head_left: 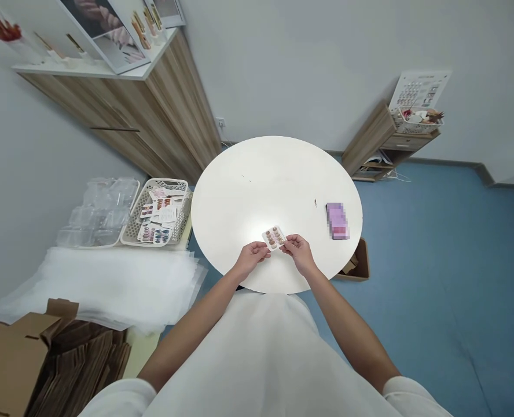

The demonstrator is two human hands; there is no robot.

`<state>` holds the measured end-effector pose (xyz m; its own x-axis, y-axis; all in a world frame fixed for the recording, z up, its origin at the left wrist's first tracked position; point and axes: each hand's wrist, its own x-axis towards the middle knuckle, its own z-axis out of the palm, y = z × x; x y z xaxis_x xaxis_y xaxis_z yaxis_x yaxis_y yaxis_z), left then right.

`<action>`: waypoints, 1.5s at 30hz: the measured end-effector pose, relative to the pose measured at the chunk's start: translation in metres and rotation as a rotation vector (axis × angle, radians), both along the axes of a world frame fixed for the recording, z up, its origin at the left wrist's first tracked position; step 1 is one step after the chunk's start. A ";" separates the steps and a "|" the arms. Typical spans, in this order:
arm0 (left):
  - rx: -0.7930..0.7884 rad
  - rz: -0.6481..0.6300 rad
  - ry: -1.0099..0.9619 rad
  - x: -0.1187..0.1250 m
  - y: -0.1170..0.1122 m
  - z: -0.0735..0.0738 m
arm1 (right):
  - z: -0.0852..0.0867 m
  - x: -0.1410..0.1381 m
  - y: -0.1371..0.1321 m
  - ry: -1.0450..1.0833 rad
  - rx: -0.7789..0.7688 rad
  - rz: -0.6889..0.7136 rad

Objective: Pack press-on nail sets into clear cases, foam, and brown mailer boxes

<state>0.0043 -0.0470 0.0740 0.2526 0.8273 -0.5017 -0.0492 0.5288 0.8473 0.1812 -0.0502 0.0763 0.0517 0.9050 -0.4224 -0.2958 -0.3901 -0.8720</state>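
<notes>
Round white table [239, 185]: beside a wood-grain cabinet [176, 110], on blue floor [417, 249]
Nail card [274, 237]: over the table's near side, bearing rows of what look like brown-gold press-on nails
Right hand [299, 253]: thumb and fingers pinching the card's right near corner
Left hand [253, 255]: fingertips bunched at the left near corner; whether they grip, cannot tell
Purple item [337, 220]: pixelated, right part of table
Handling, as judged: light edge hold, card level, thumbs off the nails, face tilted clear of glare
</notes>
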 end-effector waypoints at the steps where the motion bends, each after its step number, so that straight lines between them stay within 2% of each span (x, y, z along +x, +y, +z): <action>1: 0.011 0.008 0.014 0.006 -0.002 -0.001 | -0.003 0.002 -0.003 0.016 -0.012 -0.008; 4: 0.080 0.045 0.091 0.017 -0.003 -0.005 | -0.011 0.008 -0.012 0.038 -0.048 0.008; 7: 0.170 0.020 0.196 0.019 0.000 -0.007 | -0.016 0.015 -0.016 0.012 -0.058 0.128; 9: 0.235 -0.032 0.269 0.016 0.003 -0.008 | -0.016 0.022 -0.014 -0.037 -0.038 0.200; 14: 0.376 -0.235 0.464 0.006 0.010 -0.007 | -0.011 0.037 0.001 -0.171 0.029 0.219; 19: 0.452 -0.334 0.507 0.003 0.019 -0.003 | -0.013 0.032 0.007 -0.181 0.054 0.297; 21: 0.437 -0.320 0.482 0.003 0.022 -0.003 | -0.015 0.029 0.006 -0.176 0.053 0.285; 25: 0.375 -0.225 0.407 0.001 0.019 -0.006 | -0.013 0.026 0.002 -0.183 0.051 0.176; 29: 0.392 -0.258 0.384 -0.001 0.003 -0.006 | -0.011 0.024 -0.005 -0.164 0.032 0.104; 32: 0.429 -0.278 0.399 0.000 -0.005 -0.009 | -0.012 0.019 -0.011 -0.150 0.017 0.103; 38: 0.421 -0.205 0.409 -0.001 -0.006 -0.022 | -0.018 0.005 -0.011 -0.167 0.006 0.127; 45: 0.431 -0.154 0.427 -0.024 0.003 -0.025 | -0.025 -0.022 0.002 -0.244 0.036 0.182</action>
